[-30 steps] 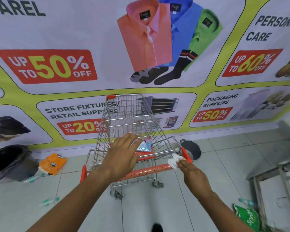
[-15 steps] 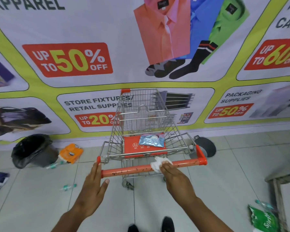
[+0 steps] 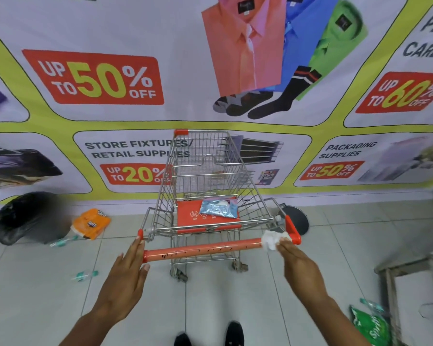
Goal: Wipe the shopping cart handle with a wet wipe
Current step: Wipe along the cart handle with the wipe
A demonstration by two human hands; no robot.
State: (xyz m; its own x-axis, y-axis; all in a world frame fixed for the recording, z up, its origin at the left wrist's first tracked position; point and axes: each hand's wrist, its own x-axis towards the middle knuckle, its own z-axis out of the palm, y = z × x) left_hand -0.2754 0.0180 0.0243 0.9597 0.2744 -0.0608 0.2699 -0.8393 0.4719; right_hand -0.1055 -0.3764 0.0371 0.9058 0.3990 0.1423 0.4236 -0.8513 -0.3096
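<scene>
Handle of the small wire shopping cart is now being worked at its far right end: the crumpled white wet wipe has been carried there from the middle of the orange bar, where it was pressed half a second ago, and a second ago it was also out at this right end. So a pass outward has just been made (the second sweep over that stretch, by the look of it), and the right half can be judged covered while the left half, with its dark speckles showing, seems not yet reached.

The right hand is stretched forward, palm down, fingers long and nearly straight, and the wipe is pinned under the fingertips against the bar just beside the orange end cap. It is a pressing hold more than a fist.

The left hand is kept where it was half a second ago, at the bar's left end: opened flat, thumb tucked under the bar, fingers laid alongside the end of the bar, nothing gripped. The cart is apparently being steadied by it.

The wipes pack is seen lying on the red child-seat flap inside the basket, well clear of both hands.
</scene>
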